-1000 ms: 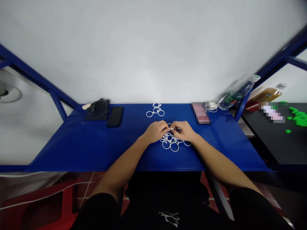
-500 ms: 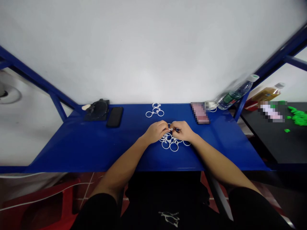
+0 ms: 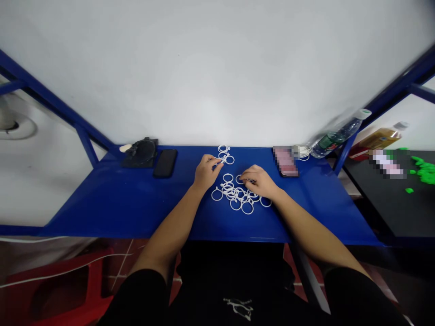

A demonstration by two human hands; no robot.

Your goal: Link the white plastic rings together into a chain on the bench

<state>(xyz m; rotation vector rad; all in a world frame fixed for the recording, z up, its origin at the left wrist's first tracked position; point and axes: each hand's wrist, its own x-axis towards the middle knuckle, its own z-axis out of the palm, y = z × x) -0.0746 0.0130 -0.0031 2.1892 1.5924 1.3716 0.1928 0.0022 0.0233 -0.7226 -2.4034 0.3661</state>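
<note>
White rings with small eyelets, like curtain rings, lie on the blue tabletop point(image 3: 136, 203). Most form a loose, overlapping pile point(image 3: 235, 204) in front of me, and a smaller ring group point(image 3: 230, 160) lies near the wall. My left hand point(image 3: 205, 175) reaches that far group, thumb and fingers pinched on a white ring at its near side; the hand covers part of the group. Over the far right side of the pile is my right hand point(image 3: 261, 182), its fingers bent onto a white ring point(image 3: 239, 179) and partly hiding it.
A black phone point(image 3: 165, 163) and a dark crumpled bag point(image 3: 141, 153) lie to the left. To the right are a blurred pink phone point(image 3: 286, 161), a white cable point(image 3: 303, 152) and a leaning plastic bottle point(image 3: 335, 138). Green pieces point(image 3: 426, 170) lie on a black table beyond.
My hands, together over the pile before, are now apart. The left moved forward and left to the far ring group; the right stayed near the pile, uncovering more rings.
</note>
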